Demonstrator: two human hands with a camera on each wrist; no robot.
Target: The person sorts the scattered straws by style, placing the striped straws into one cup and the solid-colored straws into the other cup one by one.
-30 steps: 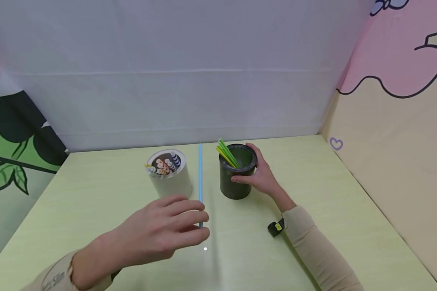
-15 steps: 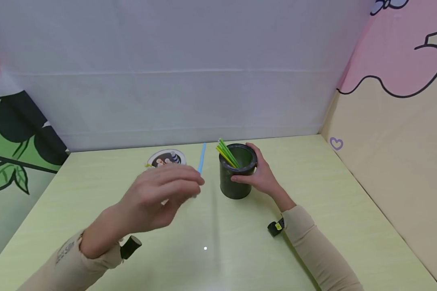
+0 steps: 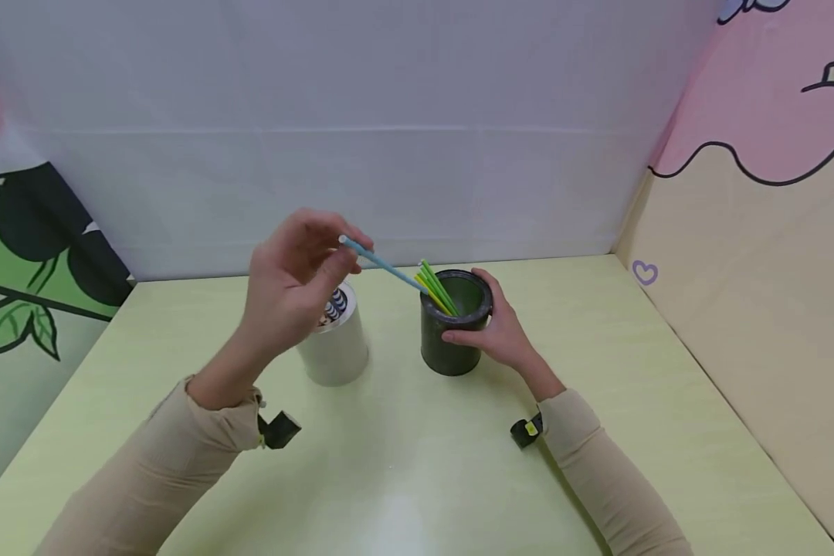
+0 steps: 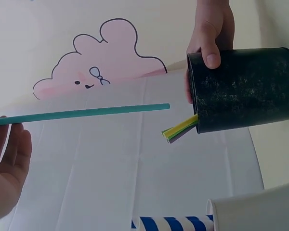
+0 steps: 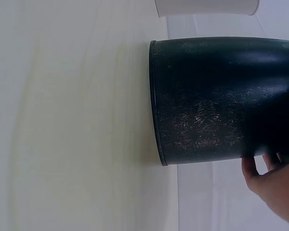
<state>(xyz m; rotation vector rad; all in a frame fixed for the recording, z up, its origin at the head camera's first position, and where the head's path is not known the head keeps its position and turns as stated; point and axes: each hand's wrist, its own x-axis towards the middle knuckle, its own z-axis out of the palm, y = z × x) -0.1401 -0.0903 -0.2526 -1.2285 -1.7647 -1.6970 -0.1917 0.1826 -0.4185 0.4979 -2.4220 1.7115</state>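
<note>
My left hand (image 3: 295, 282) pinches a blue straw (image 3: 385, 266) near one end, above the white cup. The straw slants down to the right, and in the left wrist view its free tip stops short of the dark cup's mouth. My right hand (image 3: 503, 328) grips the dark green cup (image 3: 448, 351) at its rim, thumb on the near side. Several green and yellow straws (image 3: 436, 287) lean inside that cup, poking out on its left. The white cup (image 3: 335, 351) stands to the left and holds several striped straws (image 4: 173, 223); my left hand partly covers them in the head view.
Both cups stand on a pale yellow-green table (image 3: 389, 463). A grey-white cloth wall (image 3: 417, 154) rises behind its back edge, with printed panels on the left and right sides. Small dark wrist cameras (image 3: 279, 430) hang beneath both sleeves.
My left hand has lifted and turned over with the blue straw, carrying it up from low in front of the white cup and tilting its far end toward the dark cup. The right hand stays put.
</note>
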